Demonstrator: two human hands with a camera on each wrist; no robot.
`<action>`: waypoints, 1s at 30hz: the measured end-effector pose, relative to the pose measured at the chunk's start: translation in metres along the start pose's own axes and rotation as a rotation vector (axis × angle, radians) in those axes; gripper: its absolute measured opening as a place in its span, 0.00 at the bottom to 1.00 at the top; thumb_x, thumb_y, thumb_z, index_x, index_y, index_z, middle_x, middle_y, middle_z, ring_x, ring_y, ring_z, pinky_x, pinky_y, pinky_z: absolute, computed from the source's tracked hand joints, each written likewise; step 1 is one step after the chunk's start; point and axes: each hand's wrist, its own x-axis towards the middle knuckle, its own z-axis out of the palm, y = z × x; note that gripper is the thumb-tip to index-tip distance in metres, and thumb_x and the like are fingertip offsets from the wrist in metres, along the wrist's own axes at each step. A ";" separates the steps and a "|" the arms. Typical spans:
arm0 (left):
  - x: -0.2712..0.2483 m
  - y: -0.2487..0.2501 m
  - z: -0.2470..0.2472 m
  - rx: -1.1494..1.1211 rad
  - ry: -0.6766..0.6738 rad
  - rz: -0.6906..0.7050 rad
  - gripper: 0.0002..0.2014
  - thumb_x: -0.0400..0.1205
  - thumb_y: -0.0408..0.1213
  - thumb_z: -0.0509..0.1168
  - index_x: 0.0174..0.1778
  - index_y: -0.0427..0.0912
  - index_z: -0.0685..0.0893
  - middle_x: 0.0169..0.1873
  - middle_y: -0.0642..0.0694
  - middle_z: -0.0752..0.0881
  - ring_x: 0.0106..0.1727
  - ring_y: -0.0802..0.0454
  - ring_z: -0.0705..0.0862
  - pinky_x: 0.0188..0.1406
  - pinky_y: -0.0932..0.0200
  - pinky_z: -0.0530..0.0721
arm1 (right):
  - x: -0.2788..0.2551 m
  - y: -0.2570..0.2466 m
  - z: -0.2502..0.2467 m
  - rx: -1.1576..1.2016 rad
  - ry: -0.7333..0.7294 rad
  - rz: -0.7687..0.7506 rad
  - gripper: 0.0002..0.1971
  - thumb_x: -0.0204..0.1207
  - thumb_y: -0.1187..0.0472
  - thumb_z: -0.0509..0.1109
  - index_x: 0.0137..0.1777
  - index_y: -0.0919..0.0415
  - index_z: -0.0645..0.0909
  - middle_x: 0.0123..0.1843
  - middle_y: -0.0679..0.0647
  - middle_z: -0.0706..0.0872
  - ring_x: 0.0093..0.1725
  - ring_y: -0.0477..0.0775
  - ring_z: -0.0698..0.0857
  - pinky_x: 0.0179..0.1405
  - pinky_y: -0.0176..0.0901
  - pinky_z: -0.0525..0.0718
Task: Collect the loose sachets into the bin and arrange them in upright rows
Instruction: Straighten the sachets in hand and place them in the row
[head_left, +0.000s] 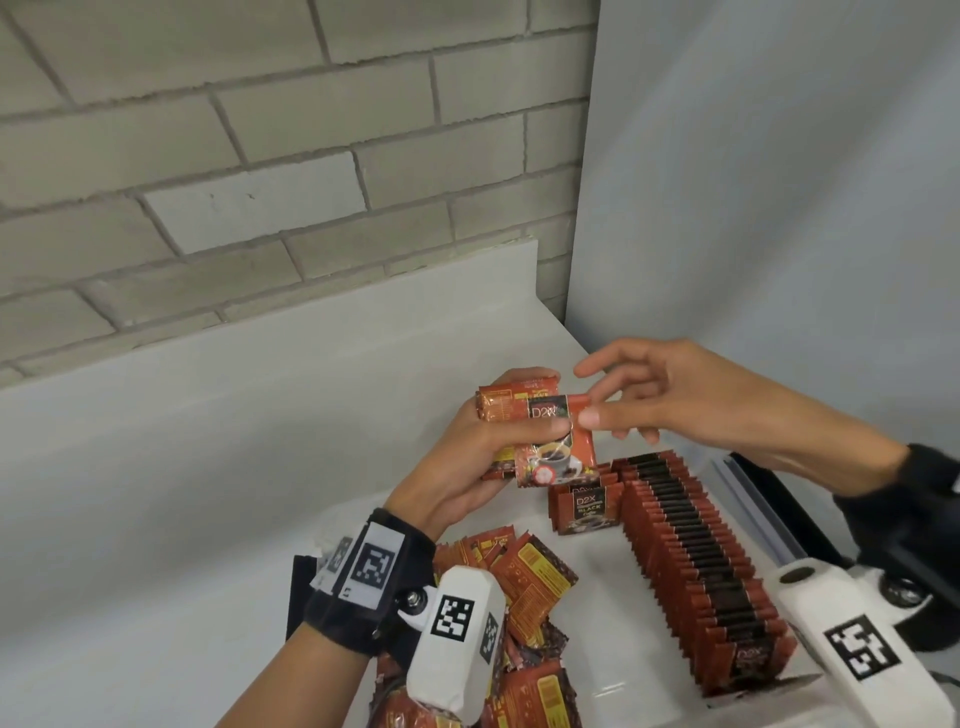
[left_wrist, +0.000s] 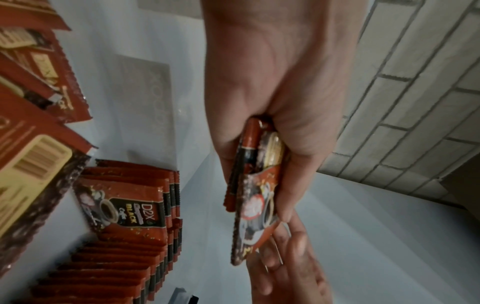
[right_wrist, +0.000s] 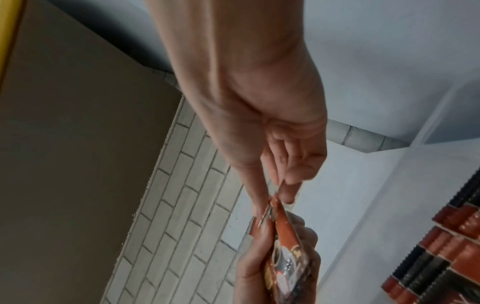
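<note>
Centre frame: left hand (head_left: 470, 457) grips a sachet stack (head_left: 514, 415), fingers curled round. Right hand (head_left: 691, 405) pinches the front sachet (head_left: 558, 452). Upright rows (head_left: 696, 571) lower right; loose pile (head_left: 524, 587) bottom centre.

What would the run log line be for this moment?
left hand: holds sachet stack | right hand: pinches front sachet corner | bin: one long upright row, short row started | loose pile: remains

The left hand (head_left: 467, 457) is raised with its palm turned up, fingers and thumb curled round a small stack of sachets (head_left: 524, 431). The right hand (head_left: 691, 400) reaches across from the right, thumb and forefinger pinching the front sachet's top corner, other fingers loosely spread.
</note>
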 end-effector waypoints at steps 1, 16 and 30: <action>0.000 0.000 0.000 -0.004 -0.008 -0.003 0.20 0.69 0.24 0.73 0.55 0.44 0.84 0.49 0.39 0.88 0.49 0.43 0.89 0.48 0.52 0.88 | 0.001 0.001 0.001 -0.007 0.016 -0.010 0.20 0.66 0.56 0.79 0.59 0.51 0.82 0.42 0.48 0.91 0.32 0.41 0.84 0.29 0.32 0.78; 0.004 0.004 -0.004 -0.218 0.245 0.011 0.16 0.73 0.40 0.72 0.55 0.38 0.84 0.40 0.42 0.88 0.40 0.50 0.88 0.35 0.58 0.86 | -0.017 0.020 -0.003 -0.205 -0.036 0.049 0.01 0.72 0.60 0.77 0.42 0.55 0.89 0.37 0.50 0.92 0.29 0.43 0.82 0.35 0.27 0.79; 0.005 0.006 -0.003 -0.260 0.276 -0.010 0.09 0.79 0.35 0.67 0.54 0.38 0.83 0.39 0.41 0.88 0.39 0.48 0.88 0.34 0.58 0.87 | 0.001 0.029 0.031 -0.968 -0.023 0.040 0.12 0.72 0.60 0.74 0.31 0.49 0.77 0.33 0.41 0.76 0.41 0.50 0.82 0.45 0.51 0.86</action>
